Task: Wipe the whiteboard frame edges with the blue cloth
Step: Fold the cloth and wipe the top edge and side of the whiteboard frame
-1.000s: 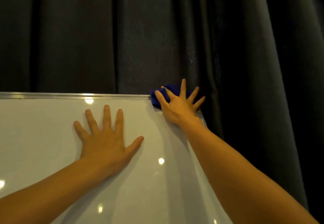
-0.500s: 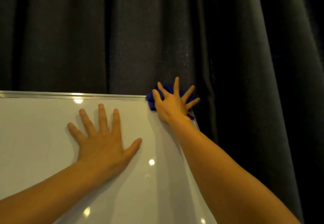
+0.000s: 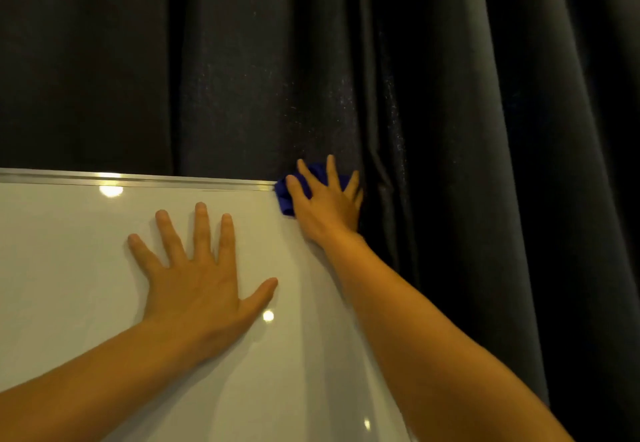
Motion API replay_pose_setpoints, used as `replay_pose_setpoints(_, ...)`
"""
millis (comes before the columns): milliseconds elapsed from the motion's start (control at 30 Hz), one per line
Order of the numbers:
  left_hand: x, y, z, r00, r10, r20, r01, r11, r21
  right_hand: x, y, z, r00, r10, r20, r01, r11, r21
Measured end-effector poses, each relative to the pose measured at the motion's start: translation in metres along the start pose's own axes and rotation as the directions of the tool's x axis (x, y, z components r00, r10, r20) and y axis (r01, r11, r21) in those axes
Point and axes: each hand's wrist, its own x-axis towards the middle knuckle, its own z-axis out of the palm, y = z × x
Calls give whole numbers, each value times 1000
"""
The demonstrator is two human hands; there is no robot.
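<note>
A white whiteboard [image 3: 69,268] fills the lower left, with a silver metal frame [image 3: 138,180] along its top edge. The blue cloth [image 3: 285,195] is bunched at the board's top right corner. My right hand [image 3: 325,204] lies flat on the cloth with fingers spread, pressing it onto the corner; most of the cloth is hidden under the hand. My left hand [image 3: 197,279] rests flat on the white surface with fingers apart, holding nothing. The right frame edge is hidden under my right forearm.
A dark pleated curtain [image 3: 450,95] hangs behind and to the right of the board, close to the corner. Several light reflections dot the glossy board surface.
My right hand and the cloth stay at the top right corner, shifting only slightly over it. The left hand keeps its place on the board. The view has drifted a little.
</note>
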Motion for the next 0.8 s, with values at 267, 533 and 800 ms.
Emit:
replay_pose_setpoints(267,-8,27,24,976,148,-159,-147,989,17,-18,39,-9,990,141,26,-141,930,338)
replay_pose_setpoints(533,-21,46,26,939,276,-206,-276,961,31,-104,35,-18,972,231,34,-233,948,216)
replay_pose_setpoints(800,-58,50,19,826,539,-165,-543,839,24,-201,45,-25,947,285,-148,-223,916,333)
